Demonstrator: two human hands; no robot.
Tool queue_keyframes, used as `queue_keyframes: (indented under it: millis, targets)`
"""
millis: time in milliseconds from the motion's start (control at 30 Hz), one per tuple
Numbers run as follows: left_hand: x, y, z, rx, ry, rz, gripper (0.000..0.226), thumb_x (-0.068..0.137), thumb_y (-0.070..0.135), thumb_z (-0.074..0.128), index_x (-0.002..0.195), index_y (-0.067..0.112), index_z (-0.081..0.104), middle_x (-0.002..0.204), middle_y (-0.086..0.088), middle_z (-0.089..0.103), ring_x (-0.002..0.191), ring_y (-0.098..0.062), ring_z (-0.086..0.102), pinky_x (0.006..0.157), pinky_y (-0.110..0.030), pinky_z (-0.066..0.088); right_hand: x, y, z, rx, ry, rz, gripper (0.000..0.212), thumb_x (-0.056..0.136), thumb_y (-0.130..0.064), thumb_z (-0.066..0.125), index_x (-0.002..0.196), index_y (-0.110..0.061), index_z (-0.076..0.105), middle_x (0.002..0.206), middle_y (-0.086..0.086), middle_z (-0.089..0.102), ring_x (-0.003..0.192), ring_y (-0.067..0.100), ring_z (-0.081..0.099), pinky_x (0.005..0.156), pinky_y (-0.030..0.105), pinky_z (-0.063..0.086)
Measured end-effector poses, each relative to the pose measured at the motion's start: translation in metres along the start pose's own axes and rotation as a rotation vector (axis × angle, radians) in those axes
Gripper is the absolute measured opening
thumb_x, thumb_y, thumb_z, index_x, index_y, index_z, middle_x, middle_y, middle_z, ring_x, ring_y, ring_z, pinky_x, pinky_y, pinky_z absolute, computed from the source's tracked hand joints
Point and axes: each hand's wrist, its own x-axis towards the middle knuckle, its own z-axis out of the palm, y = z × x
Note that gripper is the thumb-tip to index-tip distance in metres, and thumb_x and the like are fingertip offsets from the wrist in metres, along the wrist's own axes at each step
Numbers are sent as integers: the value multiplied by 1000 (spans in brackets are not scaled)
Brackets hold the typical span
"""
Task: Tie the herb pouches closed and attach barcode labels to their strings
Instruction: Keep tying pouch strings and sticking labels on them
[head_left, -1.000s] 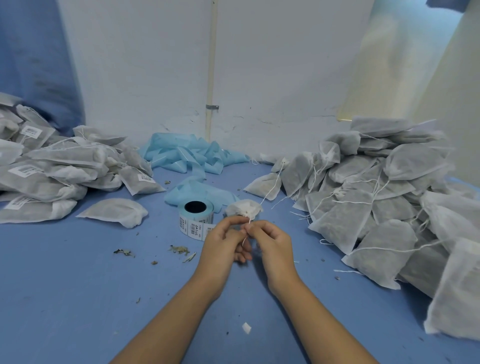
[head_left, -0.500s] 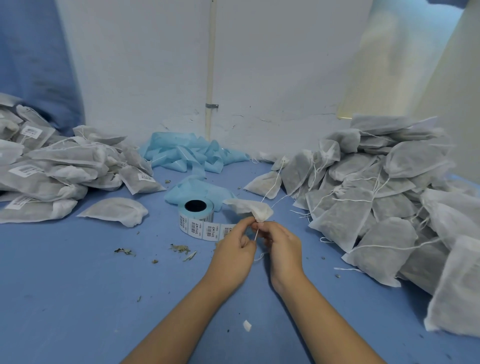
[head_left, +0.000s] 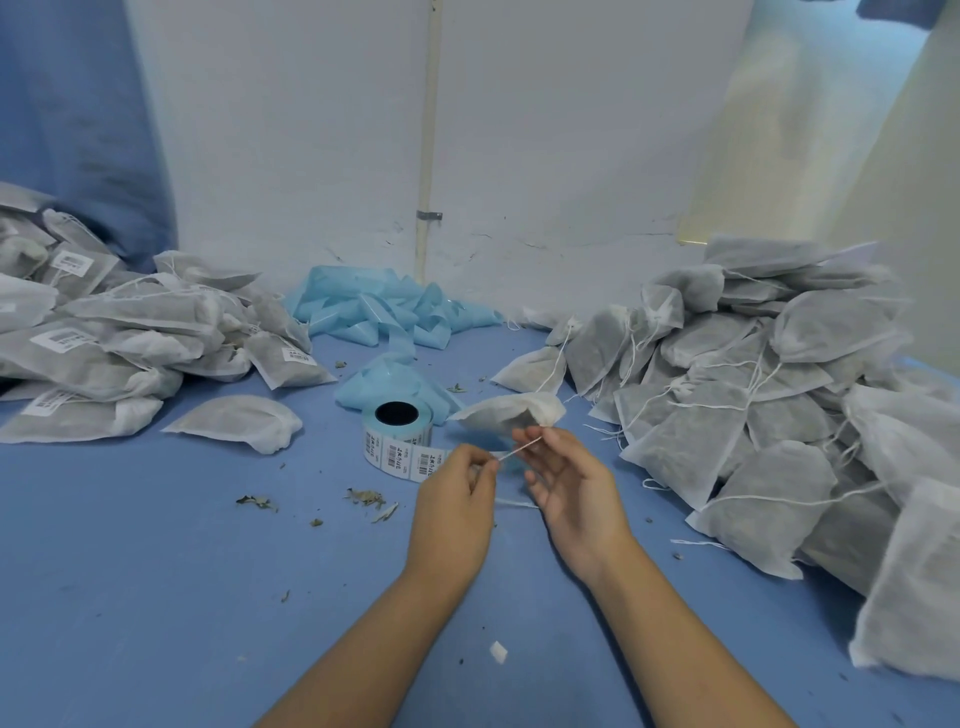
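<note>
Left grip (head_left: 457, 488) pinching string (head_left: 519, 448), pouch (head_left: 511, 413) herb-filled

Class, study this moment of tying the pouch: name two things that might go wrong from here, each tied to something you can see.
1. The left hand pinches only the thin string; it may slip before the knot tightens.
2. The pouch hangs lifted beside the right hand, so a hard tug could spill more herb crumbs onto the blue table.

A white mesh herb pouch (head_left: 506, 413) sits at frame centre, its gathered neck at the right, a taut white string (head_left: 521, 448) running down-left from it. Just left stands a roll of barcode labels (head_left: 397, 434), its strip unrolled toward the right.
</note>
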Motion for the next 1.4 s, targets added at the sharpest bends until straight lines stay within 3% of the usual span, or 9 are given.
queue_keyframes:
  millis: [267, 567, 667, 800, 900, 967, 1100, 1267, 1400]
  targets:
    - [1, -4, -10, 351, 89, 83, 13, 98, 29, 46, 95, 22, 57, 89, 14, 49, 73, -6, 50, 65, -24, 35, -6, 2, 6, -179, 112, -126, 18, 94, -12, 51, 80, -12, 64, 61, -6, 56, 55, 8, 45, 52, 17, 34]
    - [-5, 3, -8, 415, 153, 404, 4, 91, 15, 59, 89, 13, 62, 129, 5, 52, 63, -12, 58, 45, -25, 37, -13, 12, 13, -987, 166, -471, 22, 92, -18, 51, 71, -23, 52, 73, -13, 56, 80, 9, 45, 64, 21, 33]
    - [-3, -2, -4, 302, 105, 381, 11, 96, 16, 51, 98, 15, 62, 139, 13, 46, 82, 1, 57, 61, -19, 42, -16, 13, 16, -1189, 143, -592, 15, 95, -21, 48, 84, -23, 58, 85, -17, 56, 89, 5, 43, 69, 25, 33]
    - [5, -4, -8, 148, 96, 409, 28, 97, 5, 44, 121, 4, 59, 140, -1, 49, 119, 4, 42, 94, 1, 27, -21, 14, 18, -1327, 58, -707, 33, 89, -15, 48, 118, -21, 63, 120, -12, 62, 111, 6, 44, 86, 24, 40]
    - [8, 0, -12, -76, 75, 321, 24, 98, 3, 43, 116, 7, 58, 136, 11, 49, 123, 1, 43, 103, -12, 34, -24, 16, 21, -1352, -11, -733, 52, 82, -11, 47, 133, -19, 54, 136, -10, 54, 119, 7, 41, 91, 23, 40]
    - [9, 3, -14, -190, 53, 258, 21, 100, 6, 42, 110, 15, 57, 134, 19, 48, 124, 2, 46, 105, -22, 38, -25, 18, 22, -1377, -42, -733, 60, 82, -8, 48, 141, -20, 45, 145, -14, 42, 127, 8, 38, 95, 23, 38]
    - [10, 7, -16, -241, 37, 254, 23, 101, 8, 39, 109, 22, 55, 137, 20, 44, 129, 7, 40, 106, -13, 32, -25, 19, 24, -1378, -68, -766, 77, 81, -3, 49, 150, -27, 23, 149, -25, 12, 133, 4, 27, 99, 20, 35]
    - [12, 8, -10, -207, 21, 248, 34, 102, 11, 37, 133, 11, 50, 141, 16, 43, 130, 11, 35, 105, -6, 26, -25, 19, 24, -1357, -53, -782, 80, 85, -1, 47, 146, -32, 6, 154, -23, 7, 138, 1, 21, 106, 6, 16]
    - [9, 11, -7, -145, 19, 197, 21, 101, 12, 40, 107, 19, 58, 108, 12, 62, 103, 2, 54, 88, -16, 41, -23, 20, 22, -1326, -24, -785, 76, 88, 0, 47, 146, -32, 10, 153, -24, 12, 136, 1, 27, 105, 2, 14]
